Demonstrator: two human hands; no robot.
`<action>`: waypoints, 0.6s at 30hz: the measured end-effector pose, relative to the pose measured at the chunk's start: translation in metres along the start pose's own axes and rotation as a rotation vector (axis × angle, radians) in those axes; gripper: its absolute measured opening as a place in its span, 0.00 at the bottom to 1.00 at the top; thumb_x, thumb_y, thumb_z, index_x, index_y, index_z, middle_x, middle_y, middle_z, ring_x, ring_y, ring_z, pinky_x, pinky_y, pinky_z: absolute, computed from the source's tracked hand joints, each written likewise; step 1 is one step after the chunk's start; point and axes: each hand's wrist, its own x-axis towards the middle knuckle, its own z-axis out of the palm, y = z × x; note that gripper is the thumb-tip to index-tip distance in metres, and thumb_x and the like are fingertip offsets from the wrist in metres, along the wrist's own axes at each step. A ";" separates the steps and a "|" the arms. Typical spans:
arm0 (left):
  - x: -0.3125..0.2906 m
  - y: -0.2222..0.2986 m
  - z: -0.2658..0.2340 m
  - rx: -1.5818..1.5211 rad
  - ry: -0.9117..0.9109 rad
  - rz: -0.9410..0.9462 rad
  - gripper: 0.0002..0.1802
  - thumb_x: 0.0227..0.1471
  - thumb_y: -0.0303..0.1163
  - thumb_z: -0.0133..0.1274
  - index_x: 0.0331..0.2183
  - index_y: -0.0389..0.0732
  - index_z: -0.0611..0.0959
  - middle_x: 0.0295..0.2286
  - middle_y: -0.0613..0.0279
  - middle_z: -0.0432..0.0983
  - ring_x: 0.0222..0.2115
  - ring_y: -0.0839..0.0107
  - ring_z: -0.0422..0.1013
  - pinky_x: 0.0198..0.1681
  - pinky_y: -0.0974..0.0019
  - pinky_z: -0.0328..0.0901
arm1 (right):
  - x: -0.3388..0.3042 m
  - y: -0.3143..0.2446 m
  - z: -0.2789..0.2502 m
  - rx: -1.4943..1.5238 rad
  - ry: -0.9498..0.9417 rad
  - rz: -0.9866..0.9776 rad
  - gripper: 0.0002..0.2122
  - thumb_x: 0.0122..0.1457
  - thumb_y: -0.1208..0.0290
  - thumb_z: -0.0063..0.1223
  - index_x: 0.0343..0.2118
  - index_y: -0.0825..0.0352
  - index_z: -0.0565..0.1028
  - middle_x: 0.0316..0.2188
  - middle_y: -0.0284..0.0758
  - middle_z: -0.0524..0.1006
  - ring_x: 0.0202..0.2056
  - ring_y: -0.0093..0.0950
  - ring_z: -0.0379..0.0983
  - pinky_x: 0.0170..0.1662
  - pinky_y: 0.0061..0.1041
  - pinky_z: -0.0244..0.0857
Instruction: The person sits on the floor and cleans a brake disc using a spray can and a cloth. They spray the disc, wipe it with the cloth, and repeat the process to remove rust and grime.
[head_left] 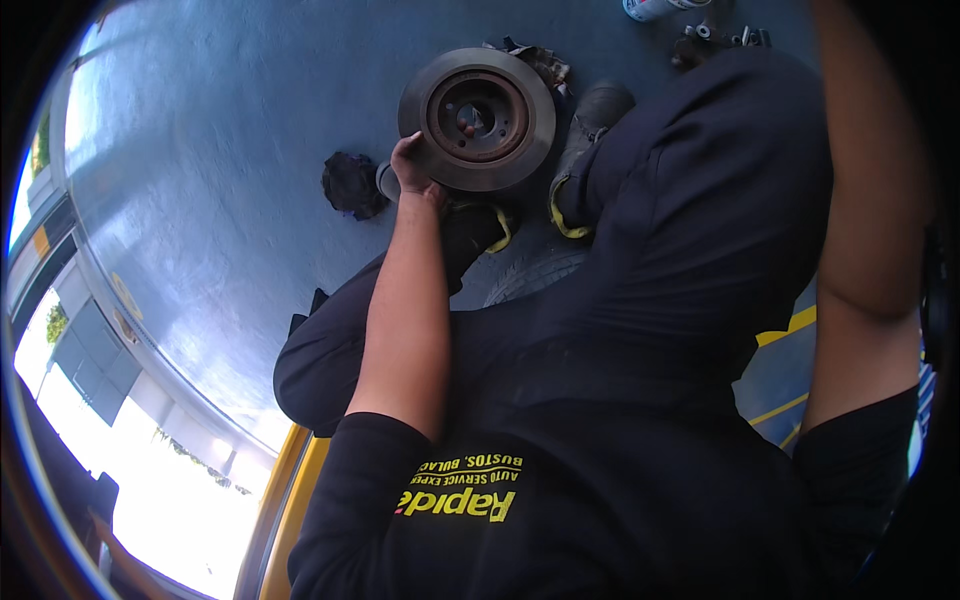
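Observation:
A round brake disc [538,120] with a rusty brown hub face and a grey outer ring is in front of me, its face turned up toward me. My left hand [416,180] grips its lower left edge, the thumb on the rim and the other fingers mostly hidden beneath. Through the centre hole and the smaller bolt holes, bits of what lies behind can be seen. My right arm [868,180] reaches up along the right side and leaves the picture at the top, so that hand is out of sight.
A crumpled dark rag [540,62] lies behind the disc. Left of my hand is a dark, lumpy piece [353,185]. Far right, a spray can [652,8] and several small metal parts [715,38] rest on the blue-grey floor [240,130]. My shoe [600,108] is beside the disc; a tyre [530,275] shows below me.

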 end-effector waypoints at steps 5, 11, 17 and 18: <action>-0.007 -0.001 0.003 0.018 0.024 0.026 0.37 0.53 0.43 0.52 0.59 0.30 0.82 0.52 0.32 0.82 0.53 0.33 0.79 0.62 0.33 0.71 | 0.002 0.004 -0.003 -0.028 -0.020 -0.005 0.24 0.66 0.57 0.60 0.57 0.70 0.82 0.56 0.46 0.83 0.58 0.42 0.80 0.61 0.40 0.72; 0.002 0.013 0.034 0.129 0.096 -0.008 0.37 0.55 0.43 0.50 0.61 0.30 0.79 0.51 0.32 0.82 0.52 0.35 0.80 0.61 0.34 0.72 | 0.007 -0.003 -0.009 -0.090 -0.053 -0.002 0.23 0.66 0.57 0.60 0.57 0.70 0.83 0.56 0.47 0.83 0.58 0.43 0.80 0.61 0.41 0.72; 0.010 0.024 0.102 0.343 0.239 0.036 0.31 0.59 0.42 0.48 0.57 0.30 0.81 0.45 0.37 0.84 0.44 0.40 0.82 0.54 0.38 0.76 | 0.008 0.003 -0.015 -0.149 -0.114 0.002 0.23 0.65 0.57 0.59 0.56 0.70 0.83 0.57 0.47 0.83 0.58 0.43 0.80 0.61 0.42 0.72; 0.014 0.024 0.115 0.371 0.262 0.048 0.30 0.60 0.42 0.48 0.56 0.31 0.81 0.44 0.37 0.84 0.42 0.40 0.83 0.53 0.39 0.77 | 0.009 0.003 -0.016 -0.155 -0.127 0.007 0.23 0.65 0.57 0.59 0.56 0.70 0.83 0.57 0.47 0.83 0.58 0.43 0.80 0.61 0.42 0.72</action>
